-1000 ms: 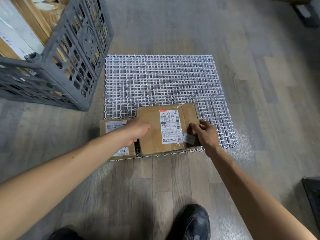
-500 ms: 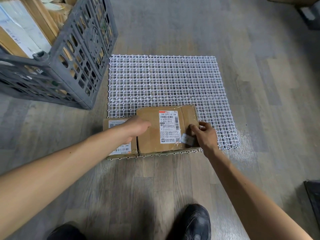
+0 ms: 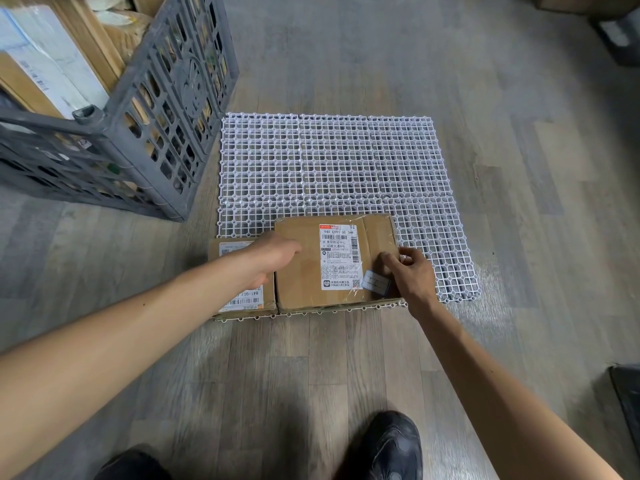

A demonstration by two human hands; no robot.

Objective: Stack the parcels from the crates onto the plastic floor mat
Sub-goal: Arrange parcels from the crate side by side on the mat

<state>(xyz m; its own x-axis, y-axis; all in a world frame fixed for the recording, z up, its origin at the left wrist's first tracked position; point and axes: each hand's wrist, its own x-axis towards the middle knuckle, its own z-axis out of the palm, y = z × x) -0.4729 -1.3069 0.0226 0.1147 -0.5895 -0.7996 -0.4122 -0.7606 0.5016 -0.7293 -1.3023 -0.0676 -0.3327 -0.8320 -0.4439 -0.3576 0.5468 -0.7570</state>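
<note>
While both hands hold the larger parcel [image 3: 301, 282], the step in hand is, in my judgement, to settle this box in its final place on the plastic floor mat [image 3: 329, 161]. The larger parcel lies flat along the near edge of the mat, about at the middle of this edge, with its label upward. The smaller parcel [image 3: 242, 299] lies at the near left corner of the mat, just beside it, and I cannot tell if the two sides touch.

The left hand [image 3: 277, 252] grips the left edge of the larger parcel, the fingers curled down into the narrow place between the two boxes, so the fingertips are hidden. The right hand [image 3: 410, 271] grips the right edge, with the thumb on the top face and the fingers bent around the side.

To do it well, I would slide the box to the left until it meets its neighbour, and make its front side even with the near edge of the mat, so no corner hangs over the floor [image 3: 311, 358]. The left fingers should come out before the gap closes, otherwise they are pinched. A straight first row leaves the far part of the mat free for more boxes from the crate [image 3: 166, 109], which stands beside the far left corner of the mat.
</note>
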